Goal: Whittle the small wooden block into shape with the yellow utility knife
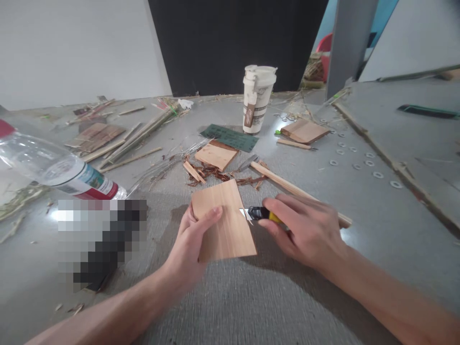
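My left hand [192, 242] grips a thin light wooden sheet [224, 220] by its left edge, thumb on top, holding it just above the grey table [251, 297]. My right hand [305, 232] is closed round a yellow and black utility knife [260, 213]. Its short blade touches the sheet's right edge. Behind the sheet lie reddish wood shavings [215, 173] and a smaller wooden piece [216, 155].
A paper cup [258, 98] stands at the back, beside a green sandpaper sheet [230, 137]. A plastic bottle [53, 167] lies at left. A long wooden stick [294, 189] runs behind my right hand. Metal washers [359, 158] and another wood block [304, 130] are at right.
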`<state>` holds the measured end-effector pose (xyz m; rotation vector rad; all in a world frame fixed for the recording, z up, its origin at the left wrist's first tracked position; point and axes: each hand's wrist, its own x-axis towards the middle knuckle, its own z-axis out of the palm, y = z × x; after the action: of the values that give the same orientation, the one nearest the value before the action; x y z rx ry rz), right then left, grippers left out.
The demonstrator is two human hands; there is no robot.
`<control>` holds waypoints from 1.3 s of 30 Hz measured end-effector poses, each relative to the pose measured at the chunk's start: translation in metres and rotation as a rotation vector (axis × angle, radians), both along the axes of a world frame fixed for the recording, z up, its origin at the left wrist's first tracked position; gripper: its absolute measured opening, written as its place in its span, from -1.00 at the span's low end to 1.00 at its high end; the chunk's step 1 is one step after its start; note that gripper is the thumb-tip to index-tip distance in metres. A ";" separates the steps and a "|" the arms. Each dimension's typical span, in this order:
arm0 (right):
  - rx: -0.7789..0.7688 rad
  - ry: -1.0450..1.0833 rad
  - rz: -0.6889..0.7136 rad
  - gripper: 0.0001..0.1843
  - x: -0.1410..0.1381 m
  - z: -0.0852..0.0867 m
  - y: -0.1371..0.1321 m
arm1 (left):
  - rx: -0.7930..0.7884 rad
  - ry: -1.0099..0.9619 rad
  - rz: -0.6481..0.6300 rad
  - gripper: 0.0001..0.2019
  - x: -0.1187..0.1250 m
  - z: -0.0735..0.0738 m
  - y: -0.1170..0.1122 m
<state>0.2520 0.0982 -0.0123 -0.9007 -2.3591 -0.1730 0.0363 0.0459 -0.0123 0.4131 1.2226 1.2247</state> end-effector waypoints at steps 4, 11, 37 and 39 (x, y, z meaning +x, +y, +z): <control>-0.013 0.014 0.003 -0.74 -0.001 0.000 0.000 | -0.001 -0.017 -0.004 -0.37 0.000 0.000 0.001; -0.028 0.007 -0.013 -0.75 0.002 0.000 0.000 | -0.011 -0.008 -0.020 -0.38 0.000 0.000 0.001; -0.048 -0.031 0.343 -0.56 -0.003 0.002 -0.002 | 0.045 0.051 0.088 -0.41 -0.005 -0.003 0.003; -0.056 -0.008 0.331 -0.57 -0.004 0.002 -0.002 | 0.079 0.044 0.082 -0.42 -0.005 -0.002 0.004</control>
<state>0.2483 0.0966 -0.0100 -0.5222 -2.4901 0.0232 0.0309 0.0503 -0.0146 0.4532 1.2414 1.3440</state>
